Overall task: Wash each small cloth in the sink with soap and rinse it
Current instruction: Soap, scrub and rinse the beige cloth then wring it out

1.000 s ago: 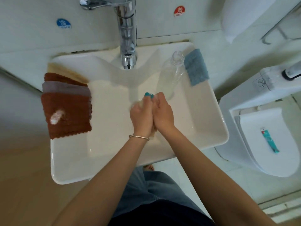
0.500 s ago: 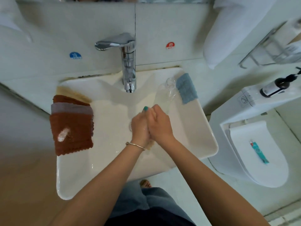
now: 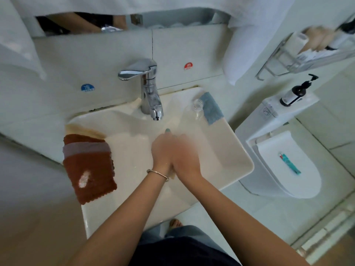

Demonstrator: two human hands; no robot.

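Observation:
Over the middle of the white sink [image 3: 241, 158], my left hand [image 3: 161, 153] and my right hand [image 3: 187, 157] are pressed together and blurred by motion. Both grip a small beige cloth [image 3: 172, 175] between them; only a scrap of it shows below the palms. A stack of cloths hangs over the sink's left rim: brown cloth [image 3: 92, 175] on top, grey cloth [image 3: 86, 148] and a beige one [image 3: 82, 129] under it. A blue cloth [image 3: 211, 110] lies on the back right rim beside a clear bottle [image 3: 193, 117] that leans in the basin.
The chrome tap [image 3: 149, 95] stands behind my hands; no stream shows at its spout. A dark pump bottle [image 3: 294, 92] sits on the toilet tank at right, and a teal tube [image 3: 290, 163] lies on the toilet lid. A white towel [image 3: 237, 54] and a wire rack [image 3: 299, 54] hang on the wall.
My view has tilted up, bringing the mirror edge and the pump bottle into sight. Both hands stay clasped on the cloth in the basin and keep shifting slightly against each other.

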